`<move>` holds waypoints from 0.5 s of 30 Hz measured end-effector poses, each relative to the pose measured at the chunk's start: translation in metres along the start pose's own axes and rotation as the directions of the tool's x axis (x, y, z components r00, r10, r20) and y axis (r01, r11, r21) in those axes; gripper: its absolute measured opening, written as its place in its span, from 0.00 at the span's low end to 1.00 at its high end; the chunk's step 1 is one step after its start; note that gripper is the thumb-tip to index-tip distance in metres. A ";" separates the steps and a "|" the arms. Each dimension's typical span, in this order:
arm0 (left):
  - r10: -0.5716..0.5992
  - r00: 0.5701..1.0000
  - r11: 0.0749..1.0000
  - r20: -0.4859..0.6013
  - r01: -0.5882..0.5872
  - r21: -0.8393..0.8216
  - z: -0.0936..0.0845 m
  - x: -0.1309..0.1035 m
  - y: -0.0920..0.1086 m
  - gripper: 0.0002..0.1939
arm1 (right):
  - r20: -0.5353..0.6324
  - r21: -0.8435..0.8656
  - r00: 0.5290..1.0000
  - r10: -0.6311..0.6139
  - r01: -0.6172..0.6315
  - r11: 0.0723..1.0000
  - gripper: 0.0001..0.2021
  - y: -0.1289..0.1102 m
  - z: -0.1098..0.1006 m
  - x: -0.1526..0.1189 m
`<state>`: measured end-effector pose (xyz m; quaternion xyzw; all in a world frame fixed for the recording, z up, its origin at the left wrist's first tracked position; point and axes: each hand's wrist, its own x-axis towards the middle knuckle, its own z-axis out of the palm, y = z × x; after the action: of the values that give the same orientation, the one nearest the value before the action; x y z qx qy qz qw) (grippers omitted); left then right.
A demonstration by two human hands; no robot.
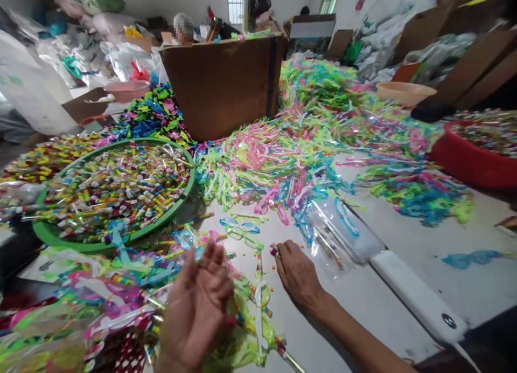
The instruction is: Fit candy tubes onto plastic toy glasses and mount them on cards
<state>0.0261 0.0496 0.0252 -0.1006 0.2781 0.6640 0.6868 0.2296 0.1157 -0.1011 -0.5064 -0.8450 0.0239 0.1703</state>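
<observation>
My left hand [202, 303] is raised over the near pile, palm turned up and fingers apart, holding nothing. My right hand [298, 271] rests low on the white tabletop, fingers closed around a small candy tube [274, 250]; only its colourful end shows at the fingertips. Between the hands lie light-green plastic glasses [244, 234] and a tube with a pale strip [259, 292]. Several small orange beads [273, 267] are scattered beside my right fingers. Translucent coloured plastic glasses [117, 297] heap up around my left hand, partly hidden by it.
A green basket [189, 184] full of candy-filled tubes stands at left. A white sealer-like device [416, 292] with a cord lies at right, clear bags [329, 238] beside it. Behind are a plastic glasses heap [323, 92], a cardboard box [226, 84], a red basin [472, 163] and a person [183, 29].
</observation>
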 end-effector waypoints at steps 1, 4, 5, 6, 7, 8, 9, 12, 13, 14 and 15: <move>-0.016 1.000 0.991 -0.012 0.017 0.133 -0.003 0.002 -0.013 0.12 | -0.015 -0.006 1.000 0.004 -0.004 1.000 0.07 0.002 0.001 0.001; 0.094 0.995 0.872 0.031 -0.097 0.480 -0.015 0.013 -0.047 0.14 | -0.078 -0.011 0.997 0.019 -0.020 1.000 0.10 0.005 0.000 0.004; 0.146 0.988 0.833 0.044 -0.147 0.533 -0.020 0.018 -0.057 0.19 | -0.103 -0.006 0.994 0.022 -0.023 1.000 0.11 0.003 -0.002 0.005; 0.176 0.984 0.813 0.039 -0.168 0.557 -0.024 0.024 -0.065 0.22 | -0.128 0.002 0.991 0.026 -0.026 1.000 0.12 -0.001 -0.005 0.004; 0.179 0.983 0.815 0.024 -0.162 0.556 -0.028 0.030 -0.072 0.24 | -0.149 0.011 0.989 0.024 -0.023 1.000 0.12 -0.008 -0.009 0.004; 0.152 0.988 0.832 0.021 -0.139 0.537 -0.031 0.036 -0.078 0.25 | -0.160 0.030 0.987 0.014 -0.010 1.000 0.11 -0.017 -0.014 0.002; 0.112 0.993 0.853 0.033 -0.113 0.510 -0.033 0.041 -0.083 0.25 | -0.166 0.059 0.986 0.000 0.010 0.998 0.11 -0.028 -0.020 0.000; 0.068 0.994 0.893 0.091 -0.101 0.438 -0.038 0.051 -0.088 0.24 | -0.138 0.237 0.987 -0.078 0.109 0.965 0.12 -0.053 -0.040 -0.006; 0.085 0.993 0.900 0.080 -0.111 0.421 -0.040 0.053 -0.087 0.23 | -0.102 0.333 0.988 -0.115 0.143 0.932 0.13 -0.055 -0.046 -0.006; 0.104 0.994 0.906 0.045 -0.113 0.408 -0.043 0.053 -0.085 0.22 | -0.063 0.423 0.986 -0.151 0.164 0.891 0.13 -0.053 -0.050 -0.004; 0.123 0.992 0.909 -0.003 -0.111 0.401 -0.046 0.053 -0.083 0.20 | -0.032 0.487 0.984 -0.175 0.168 0.857 0.13 -0.046 -0.051 -0.001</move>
<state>0.0932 0.0633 -0.0587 0.0491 0.4231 0.6315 0.6479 0.2072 0.0853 -0.0433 -0.3696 -0.8544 0.2241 0.2883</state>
